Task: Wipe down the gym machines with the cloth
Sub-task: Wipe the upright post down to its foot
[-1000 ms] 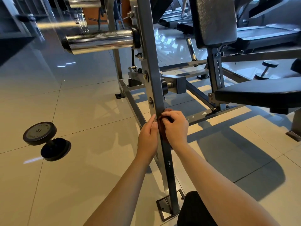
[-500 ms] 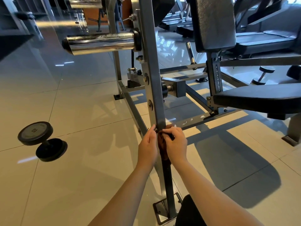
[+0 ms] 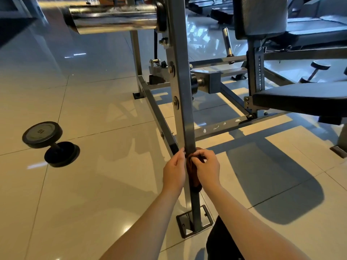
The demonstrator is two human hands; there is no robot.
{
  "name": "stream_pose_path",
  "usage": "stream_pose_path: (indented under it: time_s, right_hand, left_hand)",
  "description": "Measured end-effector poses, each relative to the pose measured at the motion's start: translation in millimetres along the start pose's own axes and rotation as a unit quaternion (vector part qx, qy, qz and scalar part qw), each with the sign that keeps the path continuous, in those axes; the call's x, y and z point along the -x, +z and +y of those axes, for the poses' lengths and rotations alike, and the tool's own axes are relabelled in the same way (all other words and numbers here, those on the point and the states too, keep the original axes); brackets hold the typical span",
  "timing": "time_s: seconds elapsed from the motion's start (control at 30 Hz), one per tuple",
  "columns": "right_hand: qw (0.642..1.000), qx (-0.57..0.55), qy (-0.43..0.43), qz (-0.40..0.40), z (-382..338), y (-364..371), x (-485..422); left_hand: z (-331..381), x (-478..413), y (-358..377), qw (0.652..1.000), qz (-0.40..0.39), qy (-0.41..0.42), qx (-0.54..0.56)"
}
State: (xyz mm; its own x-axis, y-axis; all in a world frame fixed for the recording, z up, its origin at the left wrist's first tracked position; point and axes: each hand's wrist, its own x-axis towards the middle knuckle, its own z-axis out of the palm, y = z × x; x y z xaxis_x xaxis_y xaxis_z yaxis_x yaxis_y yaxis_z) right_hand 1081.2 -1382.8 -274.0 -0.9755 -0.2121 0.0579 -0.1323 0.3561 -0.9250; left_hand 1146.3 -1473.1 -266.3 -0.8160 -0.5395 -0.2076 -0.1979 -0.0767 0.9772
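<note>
Machine: the grey-framed gym machine (image 3: 225, 128) fills the far and right side of your view. You are working on only one member of it, so I judge the task to be at an early or middle stage.
Upright post: the near steel post (image 3: 185, 109) is the part you are wiping. You are low on it, with only a short stretch left down to the base plate (image 3: 183, 224).
Pads: the seat pad (image 3: 300, 98) and back pad (image 3: 261, 15) stand to the right, well apart from the cloth. Nothing shows whether they have been wiped.
Chrome sleeve: the sleeve (image 3: 112, 19) at far left shows smears, so it probably needs a pass.
Dumbbell: the dumbbell (image 3: 50, 143) lies on the floor to the left, well apart from the machine.
Cloth: the dark reddish cloth (image 3: 194, 175) is wrapped round the lower post, between your hands.
Hands: your left hand (image 3: 173, 171) and right hand (image 3: 207, 167) both curl tight round the post, pinching the cloth against it.
</note>
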Motion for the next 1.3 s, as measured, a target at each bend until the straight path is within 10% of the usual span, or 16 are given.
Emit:
stream_pose_path:
  time_s: [0.8, 1.1, 1.3]
  right_hand:
    - [0.996, -0.084, 0.030, -0.007, -27.0, -7.8, 17.5]
    - [0.985, -0.133, 0.030, -0.106, -47.1, 12.4, 37.2]
    - [0.999, -0.044, -0.006, -0.027, -32.6, 11.7, 33.4]
  left_hand:
    - [10.5, 20.0, -1.0, 0.999, -0.035, 0.024, -0.006]
    - [22.6, 33.1, -16.8, 0.996, 0.058, -0.001, 0.069]
    - [15.8, 27.1, -24.4, 0.993, 0.117, 0.023, -0.009]
